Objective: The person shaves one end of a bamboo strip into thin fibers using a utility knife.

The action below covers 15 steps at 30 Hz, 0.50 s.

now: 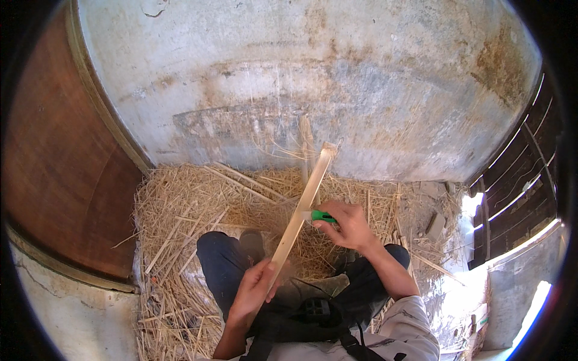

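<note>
A long, pale bamboo strip (291, 236) slants up from my lap toward the wall, and its far end rests near a wooden post. My left hand (253, 290) is closed round its lower part. In my right hand (348, 227) is a green-handled knife (324, 216), gripped between thumb and fingers. The knife's short blade points left and meets the strip at about its middle. My left palm hides the strip's near end.
Straw-like shavings and thin strips (174, 240) cover the floor around my legs. A wooden post (306, 135) stands against the stained wall (241, 78). To the left is a brown wooden door (66, 162); dark slats (518, 174) and a brick-like block (435, 226) are on the right.
</note>
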Motion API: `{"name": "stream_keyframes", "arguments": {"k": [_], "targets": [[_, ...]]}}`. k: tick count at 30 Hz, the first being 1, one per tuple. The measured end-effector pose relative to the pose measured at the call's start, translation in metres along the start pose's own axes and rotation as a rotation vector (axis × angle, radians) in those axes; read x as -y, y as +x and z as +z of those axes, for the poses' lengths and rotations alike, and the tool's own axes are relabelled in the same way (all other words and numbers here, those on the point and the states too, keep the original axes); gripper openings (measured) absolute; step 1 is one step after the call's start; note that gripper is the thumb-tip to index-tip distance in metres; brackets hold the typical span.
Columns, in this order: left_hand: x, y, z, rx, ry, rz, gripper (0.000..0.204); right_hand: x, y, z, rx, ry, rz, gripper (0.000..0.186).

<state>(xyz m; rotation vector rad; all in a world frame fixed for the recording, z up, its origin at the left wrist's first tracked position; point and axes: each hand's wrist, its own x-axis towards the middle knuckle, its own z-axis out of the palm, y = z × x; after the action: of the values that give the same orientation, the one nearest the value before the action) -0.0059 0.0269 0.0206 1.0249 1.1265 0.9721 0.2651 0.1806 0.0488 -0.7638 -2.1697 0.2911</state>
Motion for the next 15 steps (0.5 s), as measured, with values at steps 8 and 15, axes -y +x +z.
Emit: {"name": "stream_keyframes", "arguments": {"k": [8,15], "targets": [[-0.003,0.005,0.008,-0.201,0.465,0.235,0.026,0.012,0.000,0.008,-0.011,-0.059,-0.023,0.028],[-0.016,0.005,0.020,-0.209,0.501,0.344,0.022,0.020,-0.001,0.011,0.002,-0.087,-0.116,0.031]]}}
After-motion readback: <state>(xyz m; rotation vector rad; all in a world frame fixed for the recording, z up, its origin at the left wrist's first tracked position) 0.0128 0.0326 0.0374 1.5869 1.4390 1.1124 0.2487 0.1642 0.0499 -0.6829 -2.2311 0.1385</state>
